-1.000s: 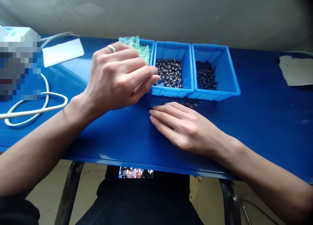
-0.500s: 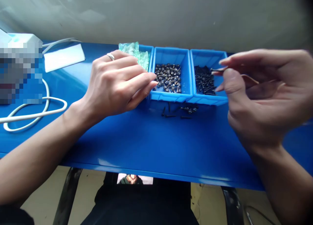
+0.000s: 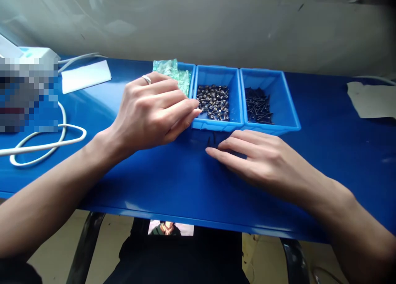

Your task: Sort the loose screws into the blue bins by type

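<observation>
Three blue bins stand side by side on the blue table point(image 3: 161, 181). The left bin point(image 3: 189, 71) holds clear green plastic bags point(image 3: 171, 69), the middle bin point(image 3: 233, 98) small dark washer-head screws point(image 3: 215, 100), and the right bin point(image 3: 286, 102) thin black screws point(image 3: 258, 106). My left hand point(image 3: 151, 111), with a ring on it, hovers by the middle bin's front left corner. Its fingers are pressed together against the thumb, and what they hold is hidden. My right hand point(image 3: 262, 158) lies flat with fingers stretched out on the table before the bins, over a few loose screws point(image 3: 210, 142).
A white cable point(image 3: 46, 139) loops at the left, beside a blurred white device point(image 3: 27, 90) and a white sheet point(image 3: 85, 76). Another paper scrap point(image 3: 371, 100) lies at the far right. A grey wall rises right behind the bins. The table's front edge runs close to my body.
Half a second ago my right hand was raised by the right bin, pinching a black screw. It has come back down flat over the loose screws. My left hand barely moved.
</observation>
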### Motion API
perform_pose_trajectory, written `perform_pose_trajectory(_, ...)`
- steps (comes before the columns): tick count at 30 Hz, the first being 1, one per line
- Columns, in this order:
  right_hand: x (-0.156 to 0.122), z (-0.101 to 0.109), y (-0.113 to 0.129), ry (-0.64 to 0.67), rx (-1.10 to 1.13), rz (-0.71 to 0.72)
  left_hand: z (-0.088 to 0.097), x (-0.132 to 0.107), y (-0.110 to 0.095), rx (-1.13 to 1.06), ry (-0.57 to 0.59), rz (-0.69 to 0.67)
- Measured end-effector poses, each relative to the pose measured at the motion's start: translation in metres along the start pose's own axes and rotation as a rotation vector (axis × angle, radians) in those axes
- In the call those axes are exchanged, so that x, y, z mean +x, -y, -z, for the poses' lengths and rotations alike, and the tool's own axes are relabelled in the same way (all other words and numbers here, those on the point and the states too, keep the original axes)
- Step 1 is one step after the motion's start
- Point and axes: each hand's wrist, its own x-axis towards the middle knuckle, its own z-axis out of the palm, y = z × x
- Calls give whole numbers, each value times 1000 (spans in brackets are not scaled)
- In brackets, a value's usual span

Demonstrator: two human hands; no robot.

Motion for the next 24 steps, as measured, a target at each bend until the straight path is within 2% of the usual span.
perform_pose_trajectory(5, 4, -6, 4, -101, -135, -15, 1, 2, 0, 18, 41, 11)
perform_pose_trajectory(10, 2, -9, 5, -58, -189, -6, 0, 2, 1, -17, 3, -4)
perform_pose_trajectory(12, 3, -9, 6, -91, -146, -20, 0, 1, 1, -4, 19, 0)
perform_pose_trajectory(14, 6, -8, 9, -177, 19, -127, 0, 0, 1, 2, 36, 12)
perform_pose_trajectory(17, 8, -3, 10, -382, 297, -424, 1, -1, 1, -27, 42, 23)
perform_pose_trajectory(19, 6, 3, 6, -547, 327, -609, 0, -2, 2, -41, 67, 41)
perform_pose_trajectory(20, 3, 6, 2, -601, 311, -659, 0, -2, 2, -43, 87, 54)
perform_pose_trajectory(22, -6, 12, -8, -607, 287, -666, 0, -3, 3, -52, 116, 70)
perform_pose_trajectory(24, -14, 18, -17, -513, 288, -585, 0, -3, 3, -65, 118, 67)
